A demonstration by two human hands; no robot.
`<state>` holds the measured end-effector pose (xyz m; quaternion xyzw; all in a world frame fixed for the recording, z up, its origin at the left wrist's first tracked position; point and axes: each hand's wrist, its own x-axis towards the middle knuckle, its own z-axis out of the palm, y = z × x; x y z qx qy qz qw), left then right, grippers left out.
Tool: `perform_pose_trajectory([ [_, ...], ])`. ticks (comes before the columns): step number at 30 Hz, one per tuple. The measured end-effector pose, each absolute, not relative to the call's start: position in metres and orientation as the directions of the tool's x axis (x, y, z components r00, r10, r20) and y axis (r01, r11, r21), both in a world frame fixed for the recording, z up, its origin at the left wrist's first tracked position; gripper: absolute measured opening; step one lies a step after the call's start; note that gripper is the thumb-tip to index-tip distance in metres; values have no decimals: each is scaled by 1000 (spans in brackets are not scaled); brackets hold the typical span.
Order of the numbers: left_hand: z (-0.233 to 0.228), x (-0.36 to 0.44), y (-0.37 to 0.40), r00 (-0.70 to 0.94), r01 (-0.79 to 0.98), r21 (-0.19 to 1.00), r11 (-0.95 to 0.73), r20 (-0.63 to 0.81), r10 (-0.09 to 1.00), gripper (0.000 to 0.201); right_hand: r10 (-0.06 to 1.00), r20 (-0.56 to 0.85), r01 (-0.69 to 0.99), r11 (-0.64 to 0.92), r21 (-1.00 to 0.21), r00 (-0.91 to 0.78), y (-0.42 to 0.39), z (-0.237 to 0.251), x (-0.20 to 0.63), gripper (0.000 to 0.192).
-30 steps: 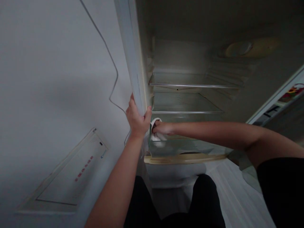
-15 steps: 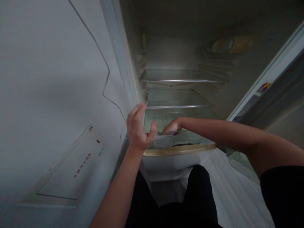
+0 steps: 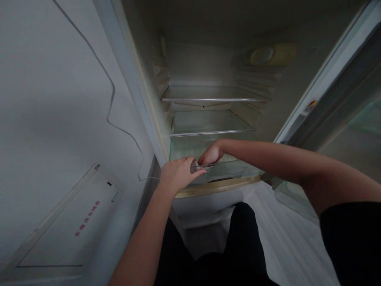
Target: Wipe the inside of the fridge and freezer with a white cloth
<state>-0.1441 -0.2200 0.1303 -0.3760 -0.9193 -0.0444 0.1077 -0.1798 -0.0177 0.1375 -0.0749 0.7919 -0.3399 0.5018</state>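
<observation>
A clear drawer sits at the bottom of an open refrigerator. My left hand clasps its front rim near the left corner, thumb on my side and fingers over the top. Just to the right, my right hand reaches down inside behind the rim, its fingers curled. Part of that hand is behind the clear wall, and whatever it holds is hidden. A small pale patch shows between the two hands, too unclear to name.
Two glass shelves, an upper one and a lower one, are above the drawer. The open refrigerator door stands right. On the left are a white wall with a cable and a labelled panel.
My left hand has come down from open beside the drawer and closed on its front rim. My right hand has moved slightly left inside the drawer. The view has shifted a little.
</observation>
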Motion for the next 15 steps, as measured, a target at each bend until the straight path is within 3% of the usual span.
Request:
perform_pose_trajectory([
  [7,127,-147,-218,-711,685,4,728,223,667,75,-116,-934,473,837,-276,-339,89,159,-126,25],
  [12,127,-147,-218,-722,676,22,737,219,656,75,142,-928,540,839,-72,-345,142,159,-95,20],
  [15,125,-146,-219,-721,674,15,739,232,653,75,230,-893,470,882,23,-387,157,160,-95,14],
])
